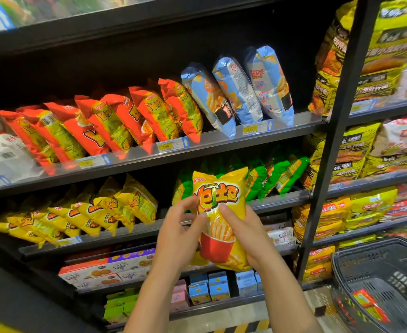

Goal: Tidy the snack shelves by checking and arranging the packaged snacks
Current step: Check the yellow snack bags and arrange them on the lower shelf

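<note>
Yellow snack bag (218, 195): right hand (243, 233) grips, left hand (178, 229) pinches edge; lower-left hidden.

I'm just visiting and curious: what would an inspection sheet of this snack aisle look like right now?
Surface: black shelves, tiered, with price tags on the front edges.
Job's things: yellow chip bag held upright before the shelves; red bags and blue bags leaning on the upper shelf; yellow bags and green bags on the one below.
Clutter: black basket at lower right, with a red-and-yellow packet inside.
Grips: right hand grips the chip bag's right side; left hand pinches its left edge.
Cables: nothing seen.
Surroundings: neighbouring rack of yellow noodle packs; small boxes on the lower shelves.
</note>
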A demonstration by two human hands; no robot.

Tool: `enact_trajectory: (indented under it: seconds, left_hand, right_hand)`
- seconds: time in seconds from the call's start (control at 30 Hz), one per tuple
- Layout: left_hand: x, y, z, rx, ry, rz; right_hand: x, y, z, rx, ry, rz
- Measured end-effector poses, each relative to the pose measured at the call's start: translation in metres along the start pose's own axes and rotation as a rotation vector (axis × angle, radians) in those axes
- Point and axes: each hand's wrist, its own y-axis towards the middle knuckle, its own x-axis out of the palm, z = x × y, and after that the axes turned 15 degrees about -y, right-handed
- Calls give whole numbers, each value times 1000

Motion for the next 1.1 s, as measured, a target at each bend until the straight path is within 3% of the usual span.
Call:
enact_trajectory:
  seconds: [0.13, 0.4, 0.5, 0.67, 0.83, 0.97, 1.1]
  left_hand:
    - [10, -2, 3, -98, -30, -103]
    - [-1, 3, -5, -199, -194, 19]
    - [-5, 3, -6, -254, -268, 86]
    - [-14, 5, -12, -349, -526, 30]
    - [-21, 3, -11, -363, -765, -58]
    - [-21, 2, -10, -394, -817, -92]
    - [-24, 4, -13, -354, -768, -111]
  right_hand:
    - [12, -2, -4, -99, -157, 27]
    - [8, -5, -13, -191, -279, -67]
    - [7, -3, -10, -193, -247, -30]
    - [5, 3, -3, -185, -195, 51]
    - [2, 4, -8, -33, -89, -113]
    - [2, -3, -14, -35, -11, -248]
    - [4, -7, -21, -81, -161, -117]
